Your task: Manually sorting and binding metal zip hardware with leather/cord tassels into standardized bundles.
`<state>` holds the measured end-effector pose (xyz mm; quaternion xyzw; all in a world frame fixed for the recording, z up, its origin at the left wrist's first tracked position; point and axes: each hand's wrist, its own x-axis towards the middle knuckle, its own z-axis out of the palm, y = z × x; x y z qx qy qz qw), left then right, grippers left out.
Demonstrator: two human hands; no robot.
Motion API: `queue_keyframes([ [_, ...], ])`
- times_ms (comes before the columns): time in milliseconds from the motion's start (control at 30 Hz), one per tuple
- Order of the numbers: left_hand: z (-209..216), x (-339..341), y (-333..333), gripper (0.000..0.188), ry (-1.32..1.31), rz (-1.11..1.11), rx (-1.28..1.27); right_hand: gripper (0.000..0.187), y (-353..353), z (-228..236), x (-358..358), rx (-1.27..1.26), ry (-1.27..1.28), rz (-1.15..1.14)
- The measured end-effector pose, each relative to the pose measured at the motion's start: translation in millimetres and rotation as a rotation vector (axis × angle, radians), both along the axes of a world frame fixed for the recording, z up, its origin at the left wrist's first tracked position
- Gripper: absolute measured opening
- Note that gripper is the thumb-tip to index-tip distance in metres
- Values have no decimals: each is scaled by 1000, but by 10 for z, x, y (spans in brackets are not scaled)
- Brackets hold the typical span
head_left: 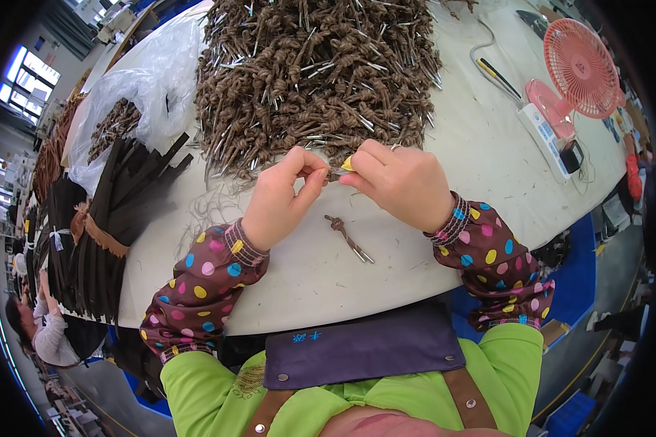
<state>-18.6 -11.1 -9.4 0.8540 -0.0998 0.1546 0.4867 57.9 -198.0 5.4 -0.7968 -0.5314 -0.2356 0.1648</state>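
Observation:
My left hand is closed in a pinch at the near edge of the heap. Its thumb and fingertips hold a small bit of brown cord, mostly hidden. Opposite it, my right hand is closed round a small yellow tool with a greyish tip; most of the tool is covered by the fingers. The two sets of fingertips almost meet. Below them on the table lies one knotted brown cord with two metal-tipped ends. Beyond the hands rises a large heap of similar knotted cords.
Bundled black strips and a clear plastic bag lie on the white table at left. To the right stand a pink fan and a white power strip. Loose threads lie beside my left wrist. Another person is at far left.

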Motion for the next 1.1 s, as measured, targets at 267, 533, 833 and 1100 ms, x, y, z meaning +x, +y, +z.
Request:
queue_keyframes([
  [267, -23, 60, 19, 10, 354, -62, -545, 33, -68, -132, 44, 347, 780, 122],
  [533, 22, 56, 5, 7, 449, -74, -886, 30, 38, -266, 73, 433, 853, 163],
  [833, 106, 13, -110, 35, 485, -27, -755, 26, 23, -224, 4, 408, 750, 81],
  [1100, -105, 0, 152, 12, 480, 73, -685, 26, 103, -287, -23, 501, 833, 83],
])
